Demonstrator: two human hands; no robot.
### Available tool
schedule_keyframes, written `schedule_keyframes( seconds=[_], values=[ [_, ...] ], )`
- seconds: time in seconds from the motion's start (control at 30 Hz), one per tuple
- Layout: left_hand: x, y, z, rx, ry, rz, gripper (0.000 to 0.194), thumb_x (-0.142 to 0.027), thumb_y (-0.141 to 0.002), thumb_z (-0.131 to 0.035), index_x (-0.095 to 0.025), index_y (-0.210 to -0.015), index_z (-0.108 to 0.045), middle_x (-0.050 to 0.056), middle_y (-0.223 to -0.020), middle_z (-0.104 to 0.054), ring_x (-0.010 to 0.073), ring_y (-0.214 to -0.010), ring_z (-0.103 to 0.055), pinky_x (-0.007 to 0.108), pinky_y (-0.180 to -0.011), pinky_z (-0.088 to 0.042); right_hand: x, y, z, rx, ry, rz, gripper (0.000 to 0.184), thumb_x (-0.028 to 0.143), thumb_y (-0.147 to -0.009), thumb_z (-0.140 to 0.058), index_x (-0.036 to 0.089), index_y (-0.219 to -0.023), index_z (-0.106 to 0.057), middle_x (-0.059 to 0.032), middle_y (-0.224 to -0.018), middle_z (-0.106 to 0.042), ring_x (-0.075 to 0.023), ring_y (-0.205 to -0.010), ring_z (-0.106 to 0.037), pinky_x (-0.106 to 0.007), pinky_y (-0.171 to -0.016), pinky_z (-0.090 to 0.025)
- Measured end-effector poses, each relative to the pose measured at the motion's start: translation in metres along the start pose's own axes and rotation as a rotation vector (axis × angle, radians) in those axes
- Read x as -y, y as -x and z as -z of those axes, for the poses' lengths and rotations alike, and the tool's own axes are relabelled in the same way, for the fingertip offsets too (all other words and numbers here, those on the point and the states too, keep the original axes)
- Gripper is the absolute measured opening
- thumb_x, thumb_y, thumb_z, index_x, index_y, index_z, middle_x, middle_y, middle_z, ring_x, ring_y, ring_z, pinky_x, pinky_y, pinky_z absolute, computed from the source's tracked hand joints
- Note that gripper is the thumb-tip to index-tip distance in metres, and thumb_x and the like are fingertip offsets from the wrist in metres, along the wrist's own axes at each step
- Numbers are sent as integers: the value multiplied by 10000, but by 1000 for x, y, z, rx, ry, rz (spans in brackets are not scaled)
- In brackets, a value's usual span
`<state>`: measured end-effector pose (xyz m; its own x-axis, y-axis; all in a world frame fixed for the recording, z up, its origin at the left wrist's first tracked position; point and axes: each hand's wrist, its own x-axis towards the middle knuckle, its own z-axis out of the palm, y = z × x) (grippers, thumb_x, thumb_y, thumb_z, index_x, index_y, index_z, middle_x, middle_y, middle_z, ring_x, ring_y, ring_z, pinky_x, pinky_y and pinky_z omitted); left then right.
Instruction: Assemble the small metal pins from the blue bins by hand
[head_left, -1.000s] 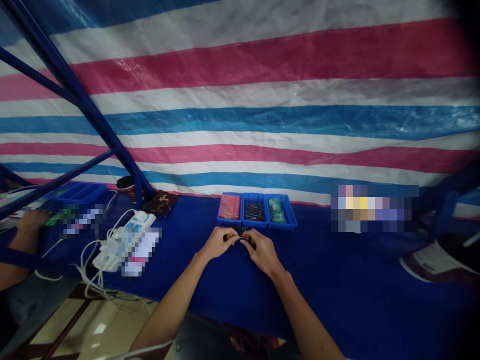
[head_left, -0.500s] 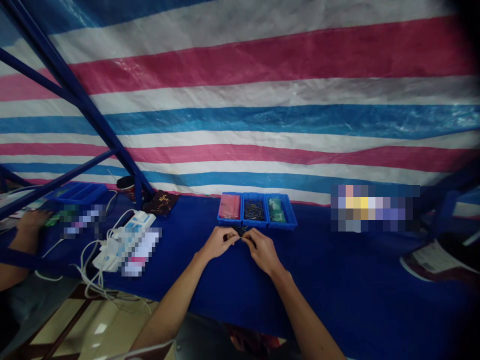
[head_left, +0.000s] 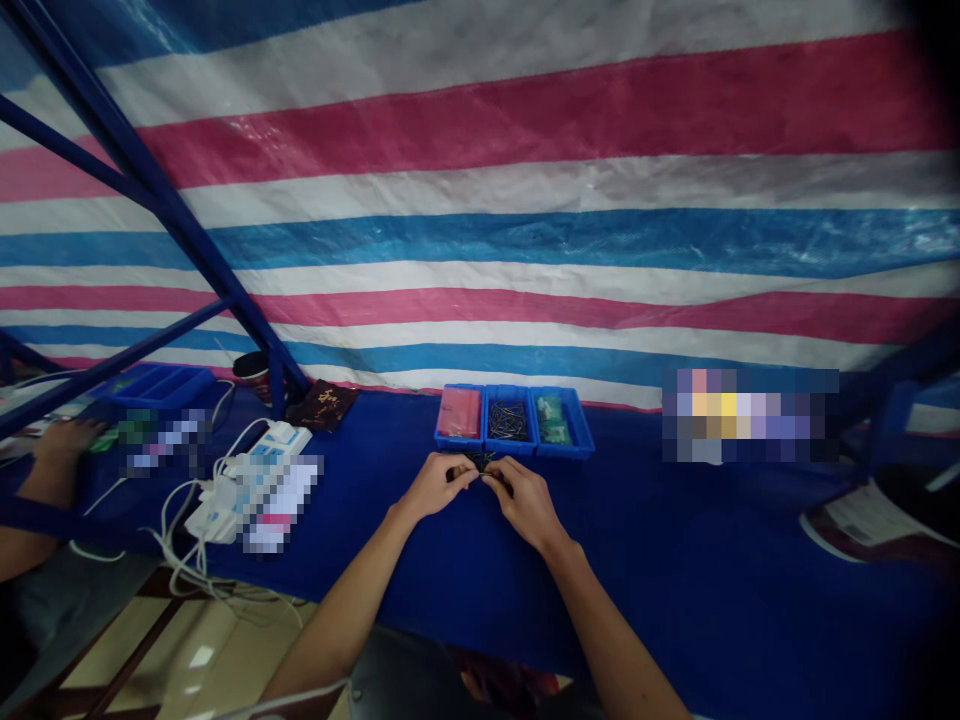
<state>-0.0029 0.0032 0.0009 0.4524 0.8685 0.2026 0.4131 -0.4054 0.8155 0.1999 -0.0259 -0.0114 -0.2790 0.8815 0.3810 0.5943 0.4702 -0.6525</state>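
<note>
Negligible shift: left hand [head_left: 442, 485] and right hand [head_left: 523, 500] still pinch small dark piece [head_left: 482, 474], near side of middle bin [head_left: 511, 447]; step apparently ongoing.

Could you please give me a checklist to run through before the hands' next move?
1. Left grip and right grip close together: ok, fingertips nearly meeting.
2. Something held securely: cannot tell, too small.
3. Middle bin stocked: ok, screws inside.
4. All screws inside that bin: not ok, some show outside, by the fingertips.
5. Power strip clear of left grip: ok, well apart.
6. White cord clear of left forearm: cannot tell, it crosses in view.
</note>
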Motion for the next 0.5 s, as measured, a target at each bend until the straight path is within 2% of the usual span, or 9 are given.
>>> schedule_keyframes(
  seconds=[0.07,0.23,0.5],
  values=[
    [0,0,0,1,-2,1,250,-313,-941,-581,-133,-821,-707,2,-634,-656,94,-546,-527,199,-583,-381,1,0,0,-1,-8,-5,102,280,-975,-564,239,-1040,-631,-18,-945,-663,-166,-793,-641,-265,-676,-441],
    [-1,0,1,7,-4,2,251,-313,-940,-583,-133,-807,-699,1,-633,-656,92,-546,-521,198,-582,-377,0,0,-1,0,-9,-2,100,220,-974,-531,234,-943,-625,-9,-905,-650,-156,-760,-623,-266,-692,-434],
    [-3,0,0,9,-10,-3,258,-321,-944,-578,-136,-808,-697,0,-636,-654,95,-558,-530,199,-593,-385,-2,0,-1,-5,-5,7,148,252,-999,-502,232,-928,-630,-17,-919,-663,-165,-787,-644,-277,-719,-440]
  ],
)
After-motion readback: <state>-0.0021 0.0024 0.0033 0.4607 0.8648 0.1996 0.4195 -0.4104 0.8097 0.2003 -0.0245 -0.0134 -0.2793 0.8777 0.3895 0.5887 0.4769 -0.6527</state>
